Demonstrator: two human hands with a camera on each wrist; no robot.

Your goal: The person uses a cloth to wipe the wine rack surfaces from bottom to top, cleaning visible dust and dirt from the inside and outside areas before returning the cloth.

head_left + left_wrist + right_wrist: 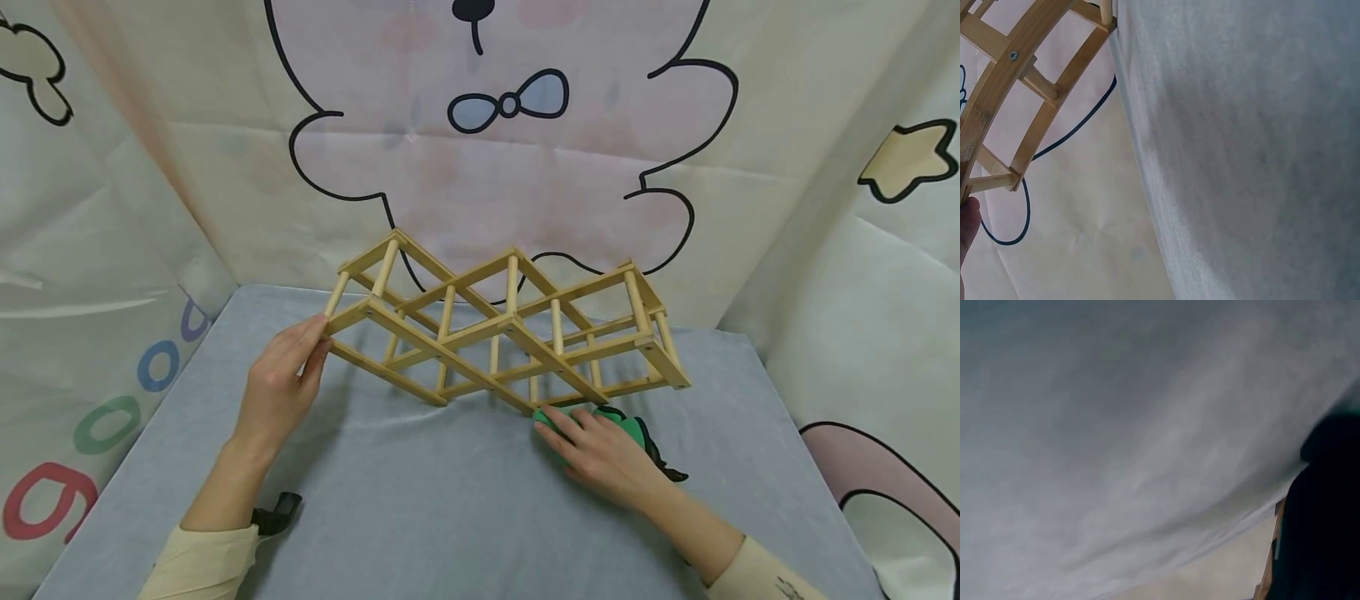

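A wooden folding wine rack [480,342], made of crossed slats and round dowels, stands spread out across the far half of the table. At its left end my left hand [281,375] pinches a slat corner between thumb and fingers. The same rack [1013,94] fills the upper left of the left wrist view, with a fingertip [969,215] at its lower end. My right hand [600,454] holds a green object with black parts [630,427], close in front of the rack's lower right slats. The hand hides much of that object, so I cannot tell its kind.
Blue-grey cloth [420,517] covers the table. Behind it hangs a printed backdrop [510,167] with cartoon outlines, and similar fabric hangs on both sides. A black device [277,512] sits at the left wrist. In the right wrist view a dark shape [1322,531] blocks the right edge.
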